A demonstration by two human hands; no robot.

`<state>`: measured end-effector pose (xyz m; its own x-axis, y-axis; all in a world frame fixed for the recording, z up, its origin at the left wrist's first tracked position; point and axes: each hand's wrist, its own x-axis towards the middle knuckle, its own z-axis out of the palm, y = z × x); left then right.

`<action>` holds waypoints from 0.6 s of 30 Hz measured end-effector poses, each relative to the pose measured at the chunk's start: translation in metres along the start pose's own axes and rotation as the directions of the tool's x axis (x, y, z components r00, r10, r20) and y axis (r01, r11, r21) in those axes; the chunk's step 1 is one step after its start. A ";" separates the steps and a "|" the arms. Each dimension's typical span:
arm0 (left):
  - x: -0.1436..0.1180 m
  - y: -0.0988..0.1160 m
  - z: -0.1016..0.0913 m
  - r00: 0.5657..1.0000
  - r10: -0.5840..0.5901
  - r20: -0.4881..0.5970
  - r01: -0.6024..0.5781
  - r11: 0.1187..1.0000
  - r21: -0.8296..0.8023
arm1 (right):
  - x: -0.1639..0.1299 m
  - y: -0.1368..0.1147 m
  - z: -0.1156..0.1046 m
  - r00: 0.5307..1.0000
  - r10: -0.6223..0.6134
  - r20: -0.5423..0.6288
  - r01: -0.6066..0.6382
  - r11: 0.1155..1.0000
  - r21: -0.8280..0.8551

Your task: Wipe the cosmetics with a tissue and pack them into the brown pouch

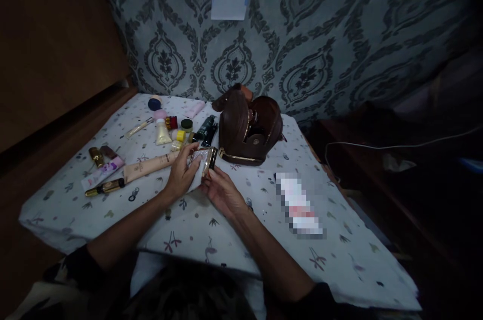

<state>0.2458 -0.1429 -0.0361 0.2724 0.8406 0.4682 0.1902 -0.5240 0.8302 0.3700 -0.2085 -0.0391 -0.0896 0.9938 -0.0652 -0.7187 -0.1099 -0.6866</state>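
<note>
The left hand (180, 174) and the right hand (224, 194) are together on one small glittery case (205, 158) with gold and dark edges, held tilted above the desk (354, 259), which is covered with a white patterned cloth. The left hand is closed on its near left side, with fingers reaching over the top; the right hand grips the lower right end. Whether the case is open I cannot tell.

Just left of the left hand, a long beige tube (145, 169) lies with its right end close to the fingers. Further left of that hand are a purple and white tube (103, 172), a black and gold tube (104, 187) and a gold lipstick (96, 157).

Beyond the left hand there is a loose group: a cream tube (163, 134) with a white cap, a yellow cap (180, 135), a jar (186, 125) with a dark lid, a pink sponge (159, 114), a brush (138, 128) and a pink tube (194, 108). A dark green tube (206, 127) lies straight beyond the case.

Beyond the right hand, and apart from it, stands a brown bag (234, 131), its zip open. To the right of the right hand lies a long object (300, 205) blurred out by pixels.
</note>
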 end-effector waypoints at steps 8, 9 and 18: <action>0.013 -0.001 -0.011 0.997 -0.045 -0.066 0.041 0.997 -0.060 | -0.001 0.003 -0.001 1.000 -0.014 0.009 0.014 0.999 -0.036; 0.015 -0.002 -0.013 0.993 -0.081 -0.081 0.072 0.992 -0.101 | -0.001 0.002 -0.001 1.000 0.005 0.007 -0.005 1.000 -0.020; 0.019 0.002 -0.015 0.914 -0.388 -0.117 0.312 0.858 -0.408 | -0.002 -0.004 -0.006 0.971 0.231 0.056 -0.236 0.966 0.109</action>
<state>0.2376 -0.1266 -0.0210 0.0647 0.9879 0.1412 -0.1362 -0.1314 0.9819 0.3774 -0.2101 -0.0406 -0.2920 0.9390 -0.1817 -0.7480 -0.3426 -0.5684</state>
